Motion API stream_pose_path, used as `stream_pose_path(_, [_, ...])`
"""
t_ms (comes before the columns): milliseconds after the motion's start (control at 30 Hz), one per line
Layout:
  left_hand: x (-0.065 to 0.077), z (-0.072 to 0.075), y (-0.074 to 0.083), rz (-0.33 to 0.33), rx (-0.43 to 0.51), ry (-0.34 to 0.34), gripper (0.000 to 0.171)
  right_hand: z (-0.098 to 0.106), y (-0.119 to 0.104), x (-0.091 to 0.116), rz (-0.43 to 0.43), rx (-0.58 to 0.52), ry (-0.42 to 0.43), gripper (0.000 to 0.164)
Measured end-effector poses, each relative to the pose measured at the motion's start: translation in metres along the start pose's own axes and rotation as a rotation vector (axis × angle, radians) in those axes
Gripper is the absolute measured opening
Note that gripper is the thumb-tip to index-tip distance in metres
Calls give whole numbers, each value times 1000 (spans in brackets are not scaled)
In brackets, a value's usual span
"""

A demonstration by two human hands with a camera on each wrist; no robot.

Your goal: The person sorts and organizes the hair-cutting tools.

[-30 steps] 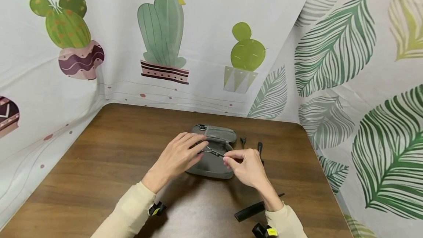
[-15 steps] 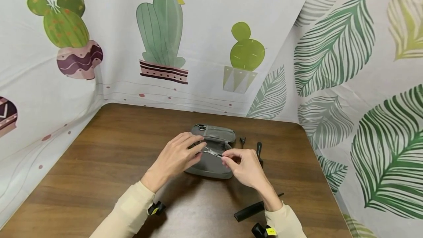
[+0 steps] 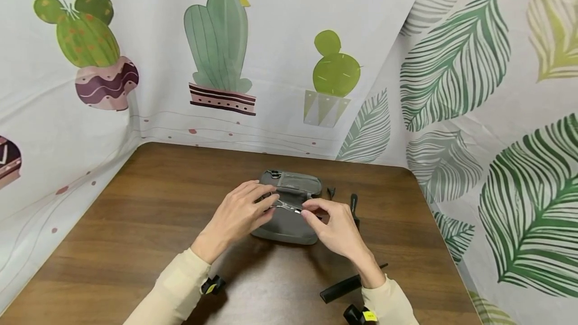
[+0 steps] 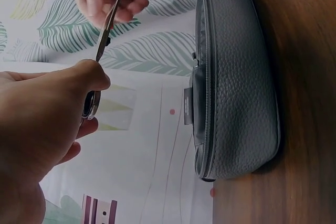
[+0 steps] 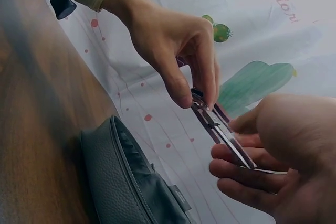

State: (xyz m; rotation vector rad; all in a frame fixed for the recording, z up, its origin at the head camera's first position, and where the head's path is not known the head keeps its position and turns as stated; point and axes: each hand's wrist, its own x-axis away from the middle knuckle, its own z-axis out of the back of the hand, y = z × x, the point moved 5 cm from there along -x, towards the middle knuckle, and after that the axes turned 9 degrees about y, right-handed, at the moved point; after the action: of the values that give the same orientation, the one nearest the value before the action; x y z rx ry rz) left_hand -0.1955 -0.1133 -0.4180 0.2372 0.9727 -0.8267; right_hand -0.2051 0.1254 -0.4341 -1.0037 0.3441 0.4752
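Observation:
Silver scissors (image 3: 288,206) are held by their handle end in my left hand (image 3: 241,209), blades pointing right. The left wrist view shows the left thumb lying over the handles of the scissors (image 4: 107,30). My right hand (image 3: 336,224) is at the blade tips, thumb and forefinger apart. In the right wrist view the tip of the scissors (image 5: 223,129) lies across the loosely bent fingers of the right hand (image 5: 294,145), not pinched. Beneath both hands an unzipped grey case (image 3: 284,232) stands on the table, its lid folded back.
A second pair of scissors (image 3: 274,174) lies at the back left of the case. Right of it on the brown table (image 3: 180,189) are a small black clip (image 3: 331,192) and a slim black-handled tool (image 3: 354,203). A black comb-like piece (image 3: 340,289) lies by the right forearm.
The right thumb and forefinger, which pinched the blade tips before, have parted. The scissors have shifted slightly left and turned, showing more of their bright side. The left hand keeps its hold.

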Motion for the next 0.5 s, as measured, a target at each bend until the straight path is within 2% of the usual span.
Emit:
stream_pose_path(167, [3, 3, -5, 25, -5, -12, 34, 4, 2, -2, 22, 24, 68, 23])
stream_pose_path(300, [5, 5, -12, 48, -13, -33, 32, 7, 6, -4, 57, 90, 112, 29])
stream_pose_path(500, [10, 7, -24, 81, -21, -55, 31, 6, 16, -4, 65, 170, 104, 34])
